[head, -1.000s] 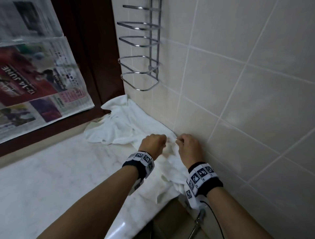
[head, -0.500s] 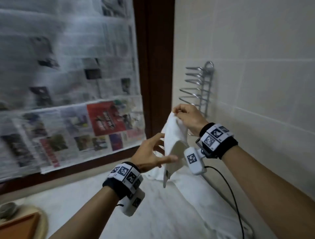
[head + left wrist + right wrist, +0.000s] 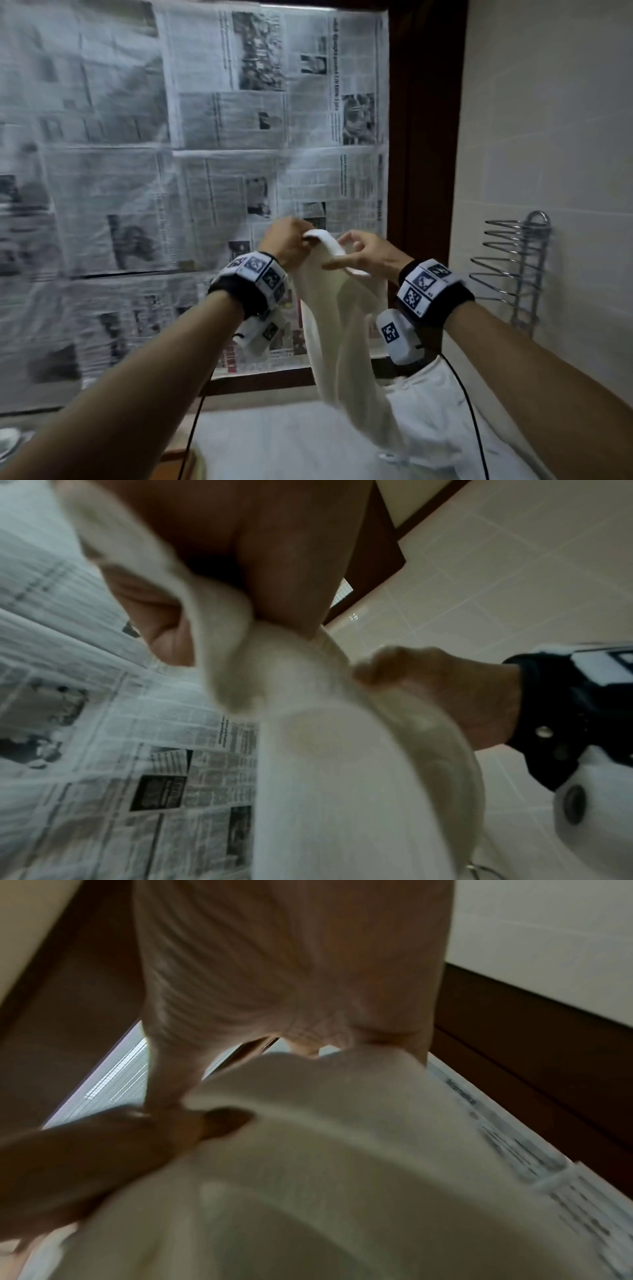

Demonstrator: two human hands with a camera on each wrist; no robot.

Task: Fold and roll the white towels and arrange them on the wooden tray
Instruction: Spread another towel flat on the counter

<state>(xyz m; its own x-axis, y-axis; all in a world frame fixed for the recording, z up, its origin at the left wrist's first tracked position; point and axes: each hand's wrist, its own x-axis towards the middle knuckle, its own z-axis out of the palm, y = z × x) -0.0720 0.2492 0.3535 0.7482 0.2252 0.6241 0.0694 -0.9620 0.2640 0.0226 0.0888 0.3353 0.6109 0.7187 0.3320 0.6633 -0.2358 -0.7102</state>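
Note:
A white towel [image 3: 337, 329] hangs in the air in front of the papered window, its lower end trailing to the counter. My left hand [image 3: 291, 240] grips its top edge; the left wrist view shows the cloth [image 3: 240, 653] bunched in the curled fingers. My right hand [image 3: 356, 253] is just to the right and pinches the same hem [image 3: 308, 1085] between thumb and fingers. More white towel cloth [image 3: 431, 407] lies crumpled on the counter under my right forearm. A corner of the wooden tray [image 3: 173, 459] shows at the bottom edge.
Newspaper [image 3: 205, 171] covers the window behind the marble counter [image 3: 274, 438]. A dark wooden frame [image 3: 424, 171] meets the tiled wall on the right, which carries a chrome wire rack [image 3: 513, 267]. A pale dish [image 3: 7, 442] sits at the far left edge.
The towel has gone from the counter up to chest height. My left hand, open beside the cloth half a second ago, now grips its top edge. The head view has tilted up.

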